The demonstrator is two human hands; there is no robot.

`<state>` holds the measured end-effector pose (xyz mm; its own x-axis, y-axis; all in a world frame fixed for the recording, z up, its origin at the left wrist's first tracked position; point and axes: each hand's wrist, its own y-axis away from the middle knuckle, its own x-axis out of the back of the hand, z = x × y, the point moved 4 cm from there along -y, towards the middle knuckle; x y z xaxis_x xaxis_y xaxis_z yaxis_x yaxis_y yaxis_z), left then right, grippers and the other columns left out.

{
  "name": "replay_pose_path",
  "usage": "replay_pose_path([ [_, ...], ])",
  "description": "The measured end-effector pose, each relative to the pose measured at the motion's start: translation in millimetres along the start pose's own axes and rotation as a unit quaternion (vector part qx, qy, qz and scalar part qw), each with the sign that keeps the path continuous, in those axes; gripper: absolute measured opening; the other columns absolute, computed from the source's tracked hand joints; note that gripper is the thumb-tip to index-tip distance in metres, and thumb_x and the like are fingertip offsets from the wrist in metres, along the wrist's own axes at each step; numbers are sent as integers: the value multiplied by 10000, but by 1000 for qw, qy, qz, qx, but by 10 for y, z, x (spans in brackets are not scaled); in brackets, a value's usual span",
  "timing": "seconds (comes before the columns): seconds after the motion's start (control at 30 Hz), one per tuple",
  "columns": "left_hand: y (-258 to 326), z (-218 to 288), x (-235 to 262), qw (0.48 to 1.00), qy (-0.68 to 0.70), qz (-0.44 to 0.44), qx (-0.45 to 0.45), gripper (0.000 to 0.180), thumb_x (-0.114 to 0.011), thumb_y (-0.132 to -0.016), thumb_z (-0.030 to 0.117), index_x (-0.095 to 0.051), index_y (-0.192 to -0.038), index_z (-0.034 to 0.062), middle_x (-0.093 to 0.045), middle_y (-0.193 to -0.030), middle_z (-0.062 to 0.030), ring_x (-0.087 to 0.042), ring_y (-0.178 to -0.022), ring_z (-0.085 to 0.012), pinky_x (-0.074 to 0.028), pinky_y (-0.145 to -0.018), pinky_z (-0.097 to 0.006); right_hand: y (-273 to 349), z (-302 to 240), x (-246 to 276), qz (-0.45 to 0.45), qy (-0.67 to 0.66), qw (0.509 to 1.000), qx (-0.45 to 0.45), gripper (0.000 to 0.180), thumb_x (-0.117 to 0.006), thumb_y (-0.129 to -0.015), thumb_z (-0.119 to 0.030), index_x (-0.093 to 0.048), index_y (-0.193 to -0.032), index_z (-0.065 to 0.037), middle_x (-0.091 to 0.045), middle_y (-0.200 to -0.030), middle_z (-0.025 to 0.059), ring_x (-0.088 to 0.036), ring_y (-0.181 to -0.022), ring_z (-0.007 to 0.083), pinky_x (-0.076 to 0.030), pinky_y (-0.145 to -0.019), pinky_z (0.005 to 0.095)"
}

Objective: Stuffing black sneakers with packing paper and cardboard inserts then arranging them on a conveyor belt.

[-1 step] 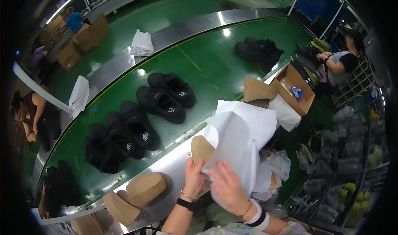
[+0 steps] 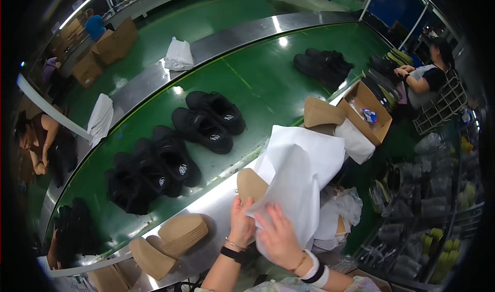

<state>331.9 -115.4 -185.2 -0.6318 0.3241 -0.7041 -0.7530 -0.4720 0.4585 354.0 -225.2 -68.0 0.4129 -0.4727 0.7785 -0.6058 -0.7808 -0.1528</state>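
Now, 1 x green conveyor belt (image 2: 268,75), beyond paper pile (image 2: 319,142); 1 x steel ledge (image 2: 219,209), out to L of pile. Black shoes (image 2: 201,129), several, in a loose row on belt, L of pile. 1 x thin white sheet (image 2: 294,184), overlapping near side of pile, bent, near edge raised at the hands. 1 x open carton (image 2: 385,129), R of pile, sm. blue-and-white packet (image 2: 369,115) inside. 1 x tan stack (image 2: 180,230), on ledge, well L of pile. R hand, i.e. right hand (image 2: 278,235), nr side of pile: fingers spread, laid against sheet, not clenched. L hand, i.e. left hand (image 2: 241,222), L of pile, just beside R hand: fingers up at sheet edge and near end of tan piece; pinch or mere touch, can't tell. 1 x tan piece (image 2: 251,184), immed. L of pile, partly under sheet. Chg. vs. prev. view: v. slight; R hand and sheet edge a touch further L, twd. L hand; shoes, carton, stack same. Meaning (judged): sheet-handling mid-step, both hands occupied, sheet covering a bit more of tan piece's near end, prob.
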Motion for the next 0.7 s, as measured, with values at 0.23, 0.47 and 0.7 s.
replay_pose_path([
  [0.23,292,615,210,998,-5,-25,-49,175,-568,-884,105,-493,-1035,59,-592,-1042,-62,-569,-925,-139,-449,-842,-283,-452,-238,83,-186,-308,932,-31,299,-533,-854,-152,-544,-1101,16,-528,-1091,183,-479,-1072,362,-426,-867,391],
  [0.47,758,1237,107,988,42,-57,-135,109,-513,-907,95,-487,-1012,77,-593,-1041,-45,-572,-958,-146,-465,-842,-296,-808,-933,-9,-16,22,971,239,334,-557,-747,-169,-540,-1063,-65,-473,-1240,95,-421,-1176,274,-373,-913,447],
  [0.7,1081,1652,570,981,149,-104,-70,344,-486,-931,300,-487,-1170,54,-572,-1120,-83,-555,-1021,-199,-453,-886,-336,-636,-1593,-406,-163,113,843,499,376,-528,-760,-129,-511,-1132,-76,-418,-1316,93,-366,-1262,265,-304,-1008,516],
])
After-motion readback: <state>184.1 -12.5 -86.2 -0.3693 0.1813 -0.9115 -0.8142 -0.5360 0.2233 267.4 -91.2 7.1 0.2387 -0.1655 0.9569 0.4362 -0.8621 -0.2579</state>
